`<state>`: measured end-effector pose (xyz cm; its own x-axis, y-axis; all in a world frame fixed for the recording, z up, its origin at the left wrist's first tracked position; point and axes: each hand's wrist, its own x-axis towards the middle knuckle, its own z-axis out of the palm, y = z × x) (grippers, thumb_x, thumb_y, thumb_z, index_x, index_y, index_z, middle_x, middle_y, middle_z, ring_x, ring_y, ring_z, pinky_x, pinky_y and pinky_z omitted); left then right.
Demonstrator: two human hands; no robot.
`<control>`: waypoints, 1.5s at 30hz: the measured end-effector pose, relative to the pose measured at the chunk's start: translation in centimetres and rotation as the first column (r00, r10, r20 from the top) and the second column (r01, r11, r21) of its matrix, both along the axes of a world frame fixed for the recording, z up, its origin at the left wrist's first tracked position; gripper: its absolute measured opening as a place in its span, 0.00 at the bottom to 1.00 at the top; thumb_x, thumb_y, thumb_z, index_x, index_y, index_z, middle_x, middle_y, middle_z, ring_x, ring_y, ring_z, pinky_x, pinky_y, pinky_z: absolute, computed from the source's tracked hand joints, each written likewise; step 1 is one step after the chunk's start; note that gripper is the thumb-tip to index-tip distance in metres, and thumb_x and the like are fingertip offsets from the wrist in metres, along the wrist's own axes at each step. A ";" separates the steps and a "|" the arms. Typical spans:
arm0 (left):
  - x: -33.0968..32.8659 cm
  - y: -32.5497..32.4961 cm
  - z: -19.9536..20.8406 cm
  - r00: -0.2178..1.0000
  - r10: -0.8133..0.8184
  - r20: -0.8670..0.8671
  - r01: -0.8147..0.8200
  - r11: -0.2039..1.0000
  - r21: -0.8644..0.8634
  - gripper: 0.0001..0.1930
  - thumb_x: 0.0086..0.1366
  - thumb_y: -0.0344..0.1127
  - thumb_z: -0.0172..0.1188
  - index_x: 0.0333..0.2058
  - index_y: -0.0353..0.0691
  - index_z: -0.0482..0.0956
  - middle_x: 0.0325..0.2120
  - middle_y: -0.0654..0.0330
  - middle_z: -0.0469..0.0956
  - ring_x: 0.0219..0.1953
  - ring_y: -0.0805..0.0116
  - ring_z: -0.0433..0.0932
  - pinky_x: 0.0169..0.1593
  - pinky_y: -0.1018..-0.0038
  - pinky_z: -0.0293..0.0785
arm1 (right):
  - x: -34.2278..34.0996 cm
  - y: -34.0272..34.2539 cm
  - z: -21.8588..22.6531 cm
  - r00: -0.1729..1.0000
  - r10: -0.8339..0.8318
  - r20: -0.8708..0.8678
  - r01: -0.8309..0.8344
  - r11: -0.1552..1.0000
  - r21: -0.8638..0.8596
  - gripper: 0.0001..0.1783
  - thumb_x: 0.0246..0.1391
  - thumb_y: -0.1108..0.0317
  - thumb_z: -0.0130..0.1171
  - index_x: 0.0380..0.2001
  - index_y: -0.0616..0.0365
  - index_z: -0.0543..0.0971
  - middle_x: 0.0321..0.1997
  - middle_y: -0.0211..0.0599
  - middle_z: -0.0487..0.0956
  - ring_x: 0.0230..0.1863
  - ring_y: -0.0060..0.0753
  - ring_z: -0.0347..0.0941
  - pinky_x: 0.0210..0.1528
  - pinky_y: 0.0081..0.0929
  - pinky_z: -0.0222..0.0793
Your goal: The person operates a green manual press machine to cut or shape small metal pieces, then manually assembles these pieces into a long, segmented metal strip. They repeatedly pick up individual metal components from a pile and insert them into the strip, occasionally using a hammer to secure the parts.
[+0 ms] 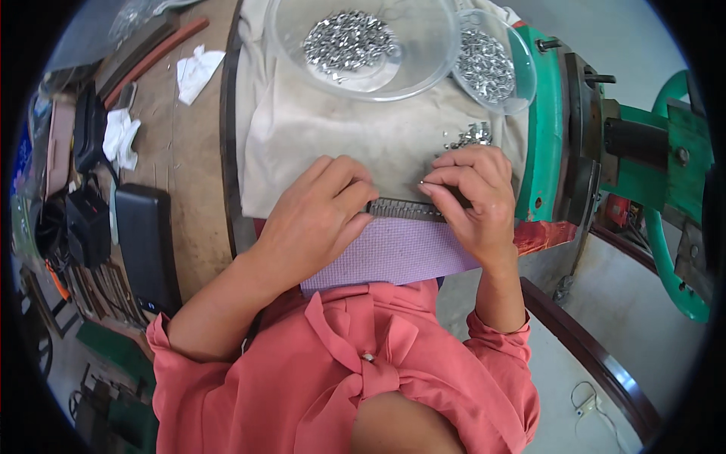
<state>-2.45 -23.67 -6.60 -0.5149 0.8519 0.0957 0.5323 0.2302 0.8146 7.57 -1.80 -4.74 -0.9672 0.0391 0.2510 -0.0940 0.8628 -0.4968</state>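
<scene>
A dark slotted metal strip (406,209) lies crosswise before me, along the far edge of a purple woven mat (401,246). My left hand (325,204) grips the strip's left end between thumb and fingers. Over its right end, my right hand (475,198) pinches a tiny shiny metal piece (422,182) between thumb and forefinger. Just beyond the right hand sits a small loose pile of silvery metal pieces (475,135) on the beige cloth (325,136).
A large clear plastic tub (412,87) and a smaller clear bowl (522,98), both with many small metal parts, stand at the far side. Green machinery with a handwheel (658,250) flanks the right. A black power bank (147,246) and crumpled tissues (198,73) lie left.
</scene>
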 end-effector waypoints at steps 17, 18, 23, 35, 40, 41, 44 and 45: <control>0.0 0.0 -0.1 1.000 -0.010 -0.007 0.010 1.000 0.019 0.17 0.50 0.26 0.69 0.40 0.37 0.79 0.41 0.56 0.74 0.44 0.53 0.73 0.47 0.62 0.72 | 0.8 -3.4 0.7 0.995 0.097 0.002 -0.096 0.985 0.141 0.11 0.39 0.72 0.70 0.30 0.54 0.81 0.42 0.27 0.78 0.47 0.36 0.73 0.52 0.38 0.63; 0.0 0.0 -0.1 1.000 -0.009 -0.004 0.009 1.000 0.014 0.17 0.50 0.26 0.69 0.40 0.37 0.78 0.41 0.56 0.74 0.44 0.53 0.73 0.47 0.62 0.71 | 0.8 -3.5 0.9 0.995 0.099 0.007 -0.099 0.981 0.166 0.10 0.39 0.70 0.68 0.29 0.54 0.80 0.41 0.27 0.78 0.47 0.35 0.73 0.52 0.37 0.63; 0.0 0.0 0.0 1.000 -0.009 0.002 0.009 1.000 0.009 0.17 0.50 0.26 0.69 0.40 0.37 0.78 0.41 0.55 0.74 0.44 0.53 0.73 0.46 0.63 0.71 | 0.4 -3.6 1.4 0.993 0.120 0.007 -0.119 0.971 0.209 0.08 0.40 0.68 0.63 0.28 0.53 0.81 0.36 0.27 0.77 0.47 0.33 0.73 0.53 0.37 0.64; -0.3 0.0 0.2 0.998 -0.024 0.057 0.024 1.000 0.008 0.16 0.50 0.26 0.69 0.40 0.36 0.79 0.42 0.53 0.74 0.44 0.52 0.73 0.48 0.63 0.71 | -2.9 2.7 6.0 0.977 -0.212 -0.012 0.212 0.975 0.062 0.09 0.47 0.70 0.70 0.34 0.55 0.85 0.33 0.35 0.82 0.35 0.39 0.79 0.40 0.36 0.73; -0.3 0.0 0.4 0.997 -0.027 0.072 0.026 1.000 0.013 0.15 0.50 0.25 0.69 0.39 0.35 0.80 0.41 0.53 0.74 0.44 0.52 0.73 0.48 0.63 0.71 | -7.4 5.8 4.9 0.946 -0.322 0.035 0.320 0.947 0.036 0.10 0.52 0.69 0.67 0.38 0.60 0.85 0.36 0.45 0.84 0.34 0.45 0.82 0.38 0.36 0.75; -0.3 -0.1 0.4 0.997 -0.026 0.071 0.025 1.000 0.014 0.15 0.50 0.25 0.69 0.39 0.35 0.80 0.41 0.53 0.75 0.44 0.52 0.73 0.47 0.63 0.71 | -8.2 5.9 4.6 0.942 -0.328 0.069 0.325 0.944 0.047 0.11 0.52 0.69 0.67 0.39 0.60 0.84 0.36 0.46 0.84 0.35 0.46 0.82 0.39 0.36 0.75; -0.4 -0.1 0.4 0.997 -0.027 0.070 0.026 1.000 0.016 0.15 0.50 0.25 0.69 0.39 0.35 0.80 0.41 0.53 0.75 0.44 0.52 0.74 0.47 0.63 0.72 | -10.0 6.4 3.4 0.938 -0.327 0.113 0.318 0.943 0.094 0.11 0.52 0.67 0.66 0.38 0.60 0.85 0.36 0.47 0.84 0.36 0.49 0.82 0.40 0.39 0.76; -0.4 -0.1 0.4 0.997 -0.027 0.073 0.026 1.000 0.016 0.15 0.50 0.25 0.69 0.39 0.35 0.80 0.41 0.53 0.75 0.43 0.52 0.74 0.47 0.63 0.72 | -10.4 6.6 2.9 0.938 -0.324 0.124 0.311 0.944 0.108 0.11 0.52 0.67 0.66 0.38 0.61 0.85 0.35 0.47 0.85 0.36 0.49 0.82 0.41 0.40 0.76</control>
